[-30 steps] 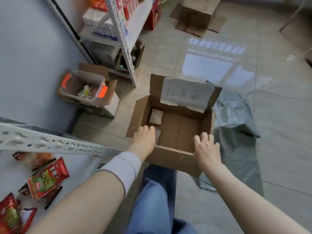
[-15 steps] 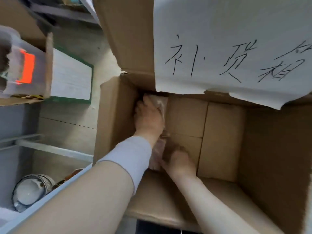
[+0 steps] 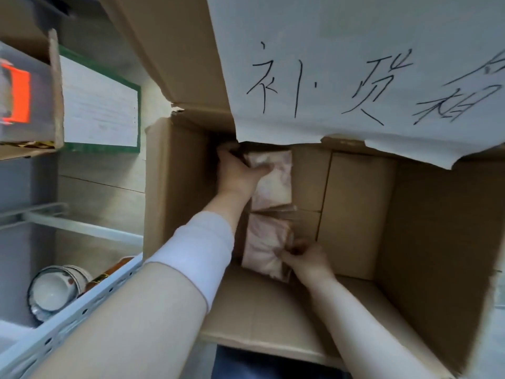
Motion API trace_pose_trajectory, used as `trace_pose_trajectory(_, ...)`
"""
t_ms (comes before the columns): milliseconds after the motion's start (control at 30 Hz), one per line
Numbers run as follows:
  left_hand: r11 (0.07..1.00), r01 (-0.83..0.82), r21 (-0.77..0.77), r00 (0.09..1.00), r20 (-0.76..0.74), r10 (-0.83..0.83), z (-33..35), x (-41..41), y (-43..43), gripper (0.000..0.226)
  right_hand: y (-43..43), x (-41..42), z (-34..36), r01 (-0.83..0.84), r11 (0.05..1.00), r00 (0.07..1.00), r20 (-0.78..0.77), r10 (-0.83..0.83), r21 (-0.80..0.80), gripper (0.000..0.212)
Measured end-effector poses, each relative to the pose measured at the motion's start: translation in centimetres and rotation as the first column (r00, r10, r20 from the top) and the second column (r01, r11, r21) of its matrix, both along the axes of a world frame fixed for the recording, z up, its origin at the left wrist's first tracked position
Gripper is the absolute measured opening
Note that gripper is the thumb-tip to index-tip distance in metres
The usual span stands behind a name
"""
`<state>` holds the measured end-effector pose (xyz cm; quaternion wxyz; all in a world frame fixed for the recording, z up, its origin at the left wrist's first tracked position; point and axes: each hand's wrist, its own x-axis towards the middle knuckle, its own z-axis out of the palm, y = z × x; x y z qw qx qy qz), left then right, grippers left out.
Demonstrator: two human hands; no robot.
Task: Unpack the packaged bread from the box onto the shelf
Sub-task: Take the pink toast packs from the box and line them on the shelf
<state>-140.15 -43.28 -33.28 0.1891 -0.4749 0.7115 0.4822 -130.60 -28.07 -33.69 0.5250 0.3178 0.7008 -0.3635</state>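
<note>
Two packets of bread lie end to end on the floor of the open cardboard box [image 3: 358, 214], both against its wall at nine o'clock. The far bread packet [image 3: 274, 187] sits toward twelve o'clock, partly under the overhanging paper sheet [image 3: 355, 64], and the near bread packet [image 3: 262, 242] sits toward six o'clock of it, their ends touching. Both are pale loaves in clear wrap.

The left hand [image 3: 237, 173] reaches deep into the box and grips the far bread packet. Its thumb lies across the top face, and its fingers go down on the nine o'clock side, between the packet and the box wall, where they are mostly hidden. A white sleeve [image 3: 196, 250] covers the left forearm near the wrist. The right hand [image 3: 308, 262] is at the three o'clock edge of the near bread packet. Its fingertips are curled in and pinch the wrap there, though blur hides the exact grip. Both packets appear to rest on the box floor.

The paper sheet is fixed to the raised flap at twelve o'clock and bears handwritten black characters. Outside the box, at eight o'clock of the view, runs the shelf's perforated metal rail [image 3: 68, 318], and a white bowl [image 3: 52, 291] sits on the floor just past it. At ten o'clock stands a clear plastic bin [image 3: 35, 110] with an orange handle [image 3: 16, 97], held in another carton.
</note>
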Motion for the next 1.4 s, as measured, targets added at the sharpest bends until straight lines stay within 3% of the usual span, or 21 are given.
trace_pose_trajectory(133,0.998,-0.030,0.062,0.998,-0.051,0.034,1.9,1.6,-0.3,0.060,3.5,0.2,1.2,0.063,0.997,0.995,-0.084,-0.059,0.049,0.036)
trace_pose_trajectory(300,0.984,-0.145,0.105,0.981,-0.118,0.157,7.4,5.0,-0.1,0.075,7.0,0.5,6.7,0.217,0.976,0.971,-0.108,-0.212,0.029,0.057)
trace_pose_trajectory(400,0.974,-0.183,0.134,0.960,-0.190,0.206,12.8,8.6,-0.2,0.061,8.1,0.9,11.7,0.253,0.966,0.957,-0.133,-0.258,-0.050,0.057)
trace_pose_trajectory(533,0.943,-0.284,0.175,0.877,-0.349,0.329,22.5,15.7,-0.9,0.045,8.3,2.7,19.9,0.118,0.984,0.940,-0.304,-0.153,-0.132,0.055)
trace_pose_trajectory(733,0.888,-0.444,0.115,0.640,-0.653,0.405,40.9,30.1,-3.3,0.040,4.4,8.4,36.3,-0.116,0.931,0.875,-0.479,-0.069,-0.346,0.036)
trace_pose_trajectory(933,0.744,-0.668,-0.006,0.429,-0.820,0.378,57.0,47.0,-6.1,0.026,-3.8,17.3,51.9,-0.439,0.722,0.798,-0.602,0.039,-0.535,0.022)
trace_pose_trajectory(1067,0.619,-0.784,-0.054,0.338,-0.873,0.351,63.7,59.0,-8.1,0.022,-9.7,25.8,59.4,-0.649,0.544,0.684,-0.721,0.111,-0.532,0.018)
trace_pose_trajectory(1267,0.386,-0.920,-0.069,0.236,-0.884,0.404,67.1,80.7,-10.7,0.013,-19.7,44.0,64.1,-0.786,0.226,0.616,-0.757,0.216,-0.575,0.018)
trace_pose_trajectory(1400,0.208,-0.978,-0.009,0.107,-0.879,0.465,65.5,93.4,-13.3,0.013,-26.6,56.6,63.1,-0.828,0.142,0.559,-0.776,0.291,-0.543,0.007)
